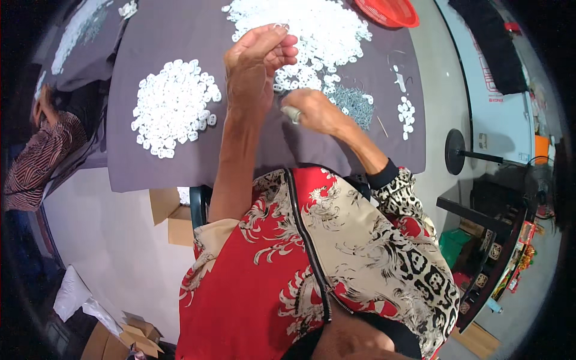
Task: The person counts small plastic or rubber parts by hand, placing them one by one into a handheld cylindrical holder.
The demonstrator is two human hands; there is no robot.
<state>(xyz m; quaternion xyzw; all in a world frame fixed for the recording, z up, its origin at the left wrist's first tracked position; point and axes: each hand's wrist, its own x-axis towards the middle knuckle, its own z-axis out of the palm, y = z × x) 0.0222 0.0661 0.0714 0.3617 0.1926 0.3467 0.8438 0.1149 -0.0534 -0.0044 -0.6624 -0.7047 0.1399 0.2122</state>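
My left hand point(259, 57) is raised over the table, thumb and forefinger pressed together at the tips; whatever they pinch is too small to make out. Lower and to the right, my right hand point(315, 111) is closed with its knuckles up. A pale wrap point(292, 114) shows around one of its digits, and anything inside the fingers is hidden. Beside it lies a heap of small grey metal pieces point(353, 107), thin like pins or hooks. Beyond both hands spreads a large pile of small white plastic pieces with holes point(306, 30). Another white pile point(171, 108) sits left of my left forearm.
A dark grey cloth covers the table point(204, 162). At the far right edge is a red plastic basket point(390, 12). A few white pieces point(405, 117) and a thin stick point(383, 126) lie at right. Another person's arm point(48, 111) is at a table on the left.
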